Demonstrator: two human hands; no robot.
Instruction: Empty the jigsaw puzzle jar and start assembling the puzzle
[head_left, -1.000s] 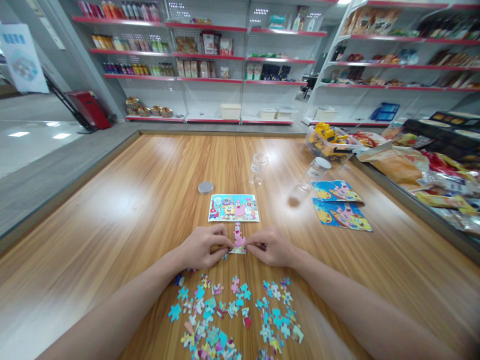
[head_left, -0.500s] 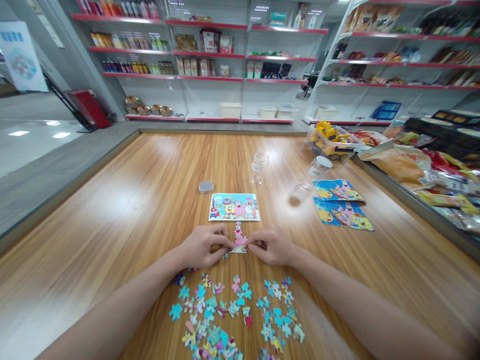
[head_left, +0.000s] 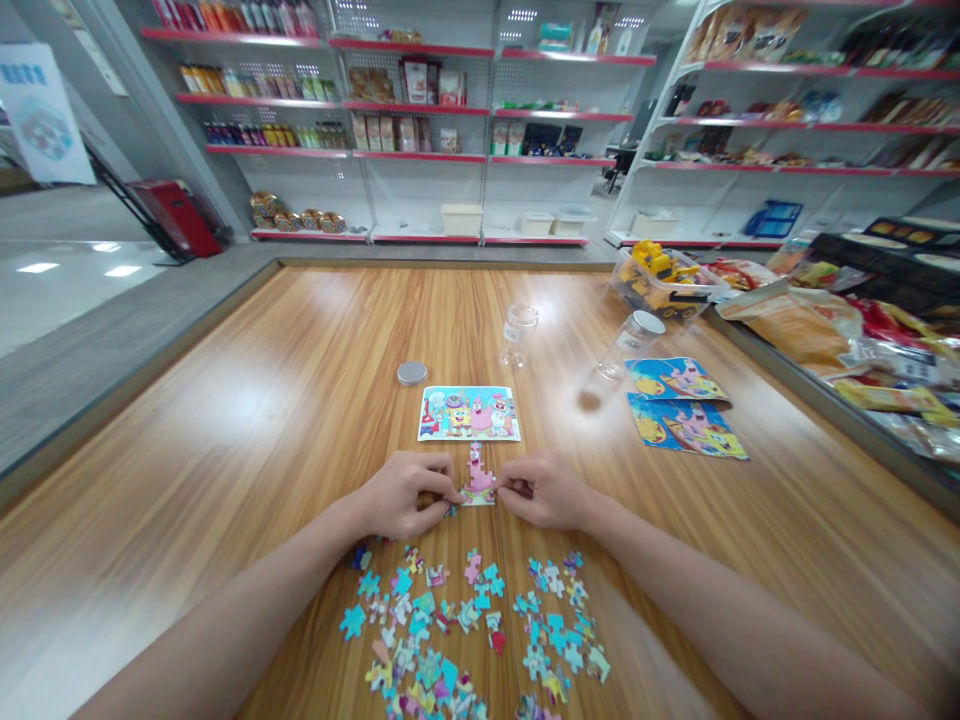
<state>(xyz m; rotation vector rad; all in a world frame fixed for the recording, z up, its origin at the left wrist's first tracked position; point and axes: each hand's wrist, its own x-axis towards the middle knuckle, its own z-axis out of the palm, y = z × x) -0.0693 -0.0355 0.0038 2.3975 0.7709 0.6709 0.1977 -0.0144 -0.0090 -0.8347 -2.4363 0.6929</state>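
Note:
A small section of joined jigsaw puzzle pieces (head_left: 478,478), showing a pink starfish character, lies on the wooden table just below a picture card (head_left: 469,414). My left hand (head_left: 409,492) is closed, thumb and fingertips at the section's lower left edge. At its right edge my right hand (head_left: 544,490) has its fingers curled and the tips touching the pieces. A loose blue piece (head_left: 451,510) lies partly hidden by my left fingertips. Nearer to me, many loose puzzle pieces (head_left: 427,605) spread over the table between my forearms.
Beyond the card are a silver lid (head_left: 412,374), a clear open jar (head_left: 519,336) and a lidded jar (head_left: 630,340). To the right lie folded blue printed sheets (head_left: 684,410). A tub of yellow toy vehicles (head_left: 666,282) and snack packets (head_left: 900,330) stand at the far right.
My left fingertips have drawn back slightly to the left, showing more of the section's lower left. My right hand has barely moved.

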